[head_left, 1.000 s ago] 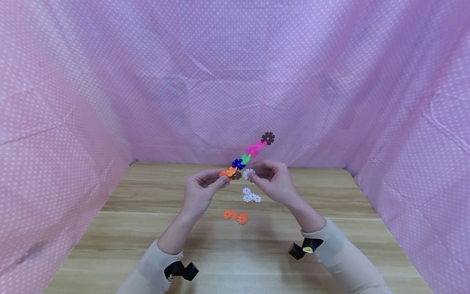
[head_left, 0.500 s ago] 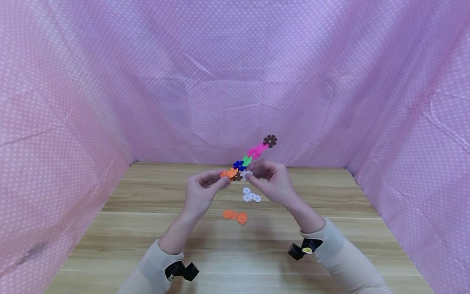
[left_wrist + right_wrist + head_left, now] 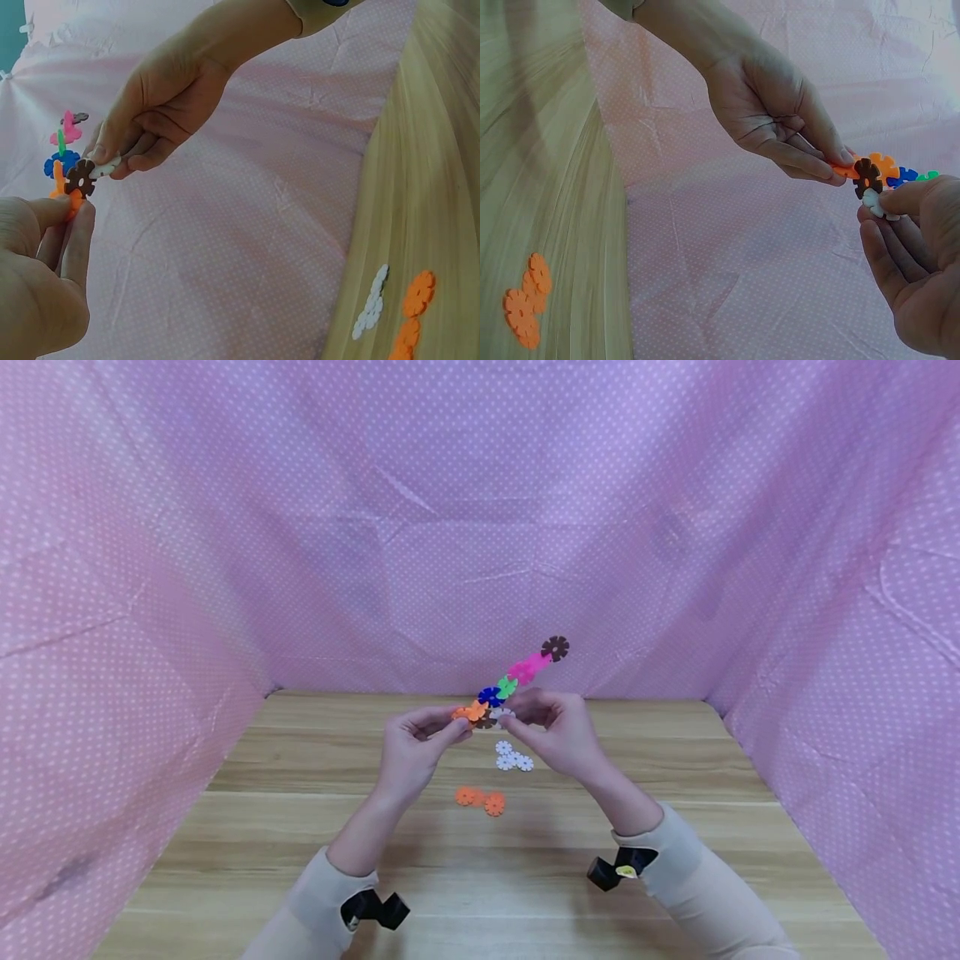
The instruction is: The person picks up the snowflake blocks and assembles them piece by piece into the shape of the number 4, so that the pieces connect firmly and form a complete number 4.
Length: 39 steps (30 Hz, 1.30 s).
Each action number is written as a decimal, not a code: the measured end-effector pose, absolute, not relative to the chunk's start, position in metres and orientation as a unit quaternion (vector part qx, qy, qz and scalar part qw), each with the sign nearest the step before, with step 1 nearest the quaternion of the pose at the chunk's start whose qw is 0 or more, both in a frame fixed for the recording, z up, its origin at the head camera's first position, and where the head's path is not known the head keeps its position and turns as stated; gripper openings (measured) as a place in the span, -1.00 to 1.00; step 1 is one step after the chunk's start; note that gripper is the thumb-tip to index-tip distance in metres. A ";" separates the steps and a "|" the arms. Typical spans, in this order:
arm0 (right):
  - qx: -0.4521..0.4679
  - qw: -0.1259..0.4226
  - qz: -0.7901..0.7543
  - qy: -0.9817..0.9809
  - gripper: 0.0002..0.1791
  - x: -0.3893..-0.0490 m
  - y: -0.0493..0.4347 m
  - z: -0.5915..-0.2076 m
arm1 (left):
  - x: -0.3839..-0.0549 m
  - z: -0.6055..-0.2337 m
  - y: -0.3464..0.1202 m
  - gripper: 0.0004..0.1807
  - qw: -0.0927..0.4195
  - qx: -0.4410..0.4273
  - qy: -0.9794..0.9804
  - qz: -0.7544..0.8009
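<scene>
A chain of slotted plastic snowflake discs slants up over the table. It runs from orange discs through a blue disc, a green disc and pink discs to a dark brown disc at its far end. My left hand pinches the orange end between thumb and fingers. From that end juts a second brown disc. My right hand pinches a white disc, whose edge meets the brown disc. Fingers partly cover the white disc, and whether the slots interlock I cannot tell.
Several white discs lie in a cluster on the wooden table below the hands. Nearer me lie several orange discs. Pink dotted cloth walls the table at the back and both sides.
My right hand has brought the white disc leftward, from a small gap to contact with the brown disc. The chain's far end has shifted slightly right. My left hand keeps its pinch.
</scene>
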State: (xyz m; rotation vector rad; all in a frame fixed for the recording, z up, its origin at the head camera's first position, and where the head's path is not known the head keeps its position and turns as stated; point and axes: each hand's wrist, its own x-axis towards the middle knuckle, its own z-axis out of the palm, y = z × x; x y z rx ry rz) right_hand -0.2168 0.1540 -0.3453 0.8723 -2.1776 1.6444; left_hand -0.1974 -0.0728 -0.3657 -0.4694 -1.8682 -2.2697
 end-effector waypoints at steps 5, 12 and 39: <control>0.314 0.152 0.573 -0.742 -0.86 -0.218 0.154 -0.344 | -0.198 -0.362 -0.073 -0.73 0.090 -0.166 -0.631 -0.753; 0.304 0.129 0.574 -0.749 -0.80 -0.218 0.158 -0.343 | -0.198 -0.359 -0.073 -0.73 0.094 -0.161 -0.620 -0.762; 0.219 0.038 0.335 -0.916 -0.76 -0.277 0.190 -0.460 | -0.204 -0.346 -0.089 -0.73 0.136 -0.153 -0.580 -0.789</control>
